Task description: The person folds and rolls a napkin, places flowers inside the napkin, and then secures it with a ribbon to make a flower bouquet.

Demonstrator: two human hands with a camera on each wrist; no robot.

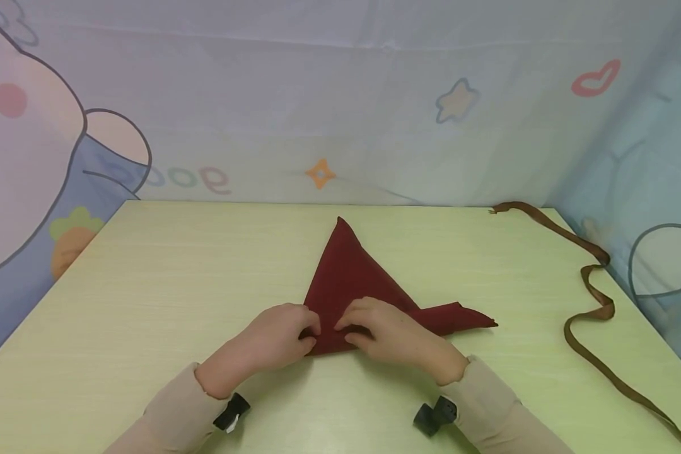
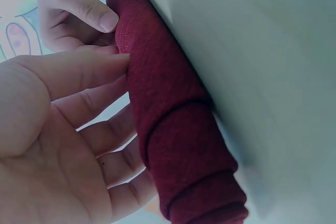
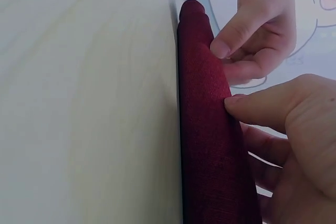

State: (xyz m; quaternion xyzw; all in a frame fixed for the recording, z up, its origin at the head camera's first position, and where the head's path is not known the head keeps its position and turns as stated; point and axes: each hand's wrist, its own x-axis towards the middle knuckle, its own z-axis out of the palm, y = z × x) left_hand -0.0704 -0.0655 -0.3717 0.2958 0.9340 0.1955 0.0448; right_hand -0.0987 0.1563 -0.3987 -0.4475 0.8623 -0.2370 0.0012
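A dark red cloth [image 1: 346,271] lies on the table, one pointed corner toward the back and another reaching out to the right. Its near edge is wound into a roll [image 2: 168,87], with overlapping layers at the left end in the left wrist view. My left hand [image 1: 278,335] grips the near left end, thumb on the near side and fingers over the top. My right hand [image 1: 391,334] holds the roll a little to the right, thumb and fingers bent around it. In the right wrist view the rolled cloth [image 3: 210,135] runs lengthwise between both thumbs and the table.
A brown ribbon [image 1: 605,310] winds along the right side of the pale wooden table [image 1: 164,271]. A printed cloth backdrop [image 1: 295,94] hangs behind the table and at its sides. Small black devices [image 1: 231,413] sit at both wrists.
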